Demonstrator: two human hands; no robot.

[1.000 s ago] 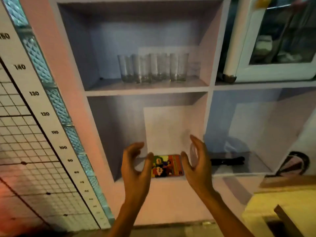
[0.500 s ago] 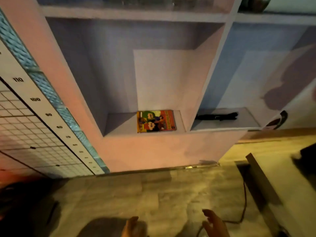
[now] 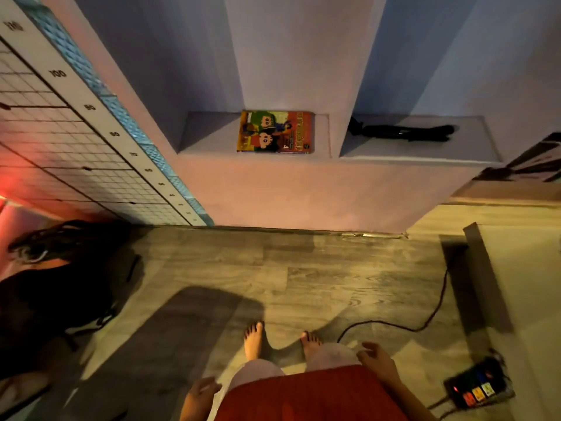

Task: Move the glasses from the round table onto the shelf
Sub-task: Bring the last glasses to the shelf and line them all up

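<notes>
I look down at the floor in front of the shelf unit [image 3: 303, 189]. No glasses and no round table are in view now. My left hand [image 3: 200, 393] hangs at my side near the bottom edge, fingers loosely curled, holding nothing. My right hand [image 3: 376, 360] hangs by my right hip, fingers apart and empty. My bare feet [image 3: 255, 338] stand on the wooden floor about a step back from the shelf's base.
A colourful comic book [image 3: 275, 131] lies in the lowest left compartment, a black object [image 3: 400, 132] in the right one. A black cable [image 3: 394, 325] crosses the floor to a power strip [image 3: 478, 387]. Dark bags [image 3: 60, 275] sit at left; wooden furniture [image 3: 516, 284] at right.
My view has tilted down from the shelf with the row of glasses to the floor. Both hands have dropped from in front of the shelf to my sides.
</notes>
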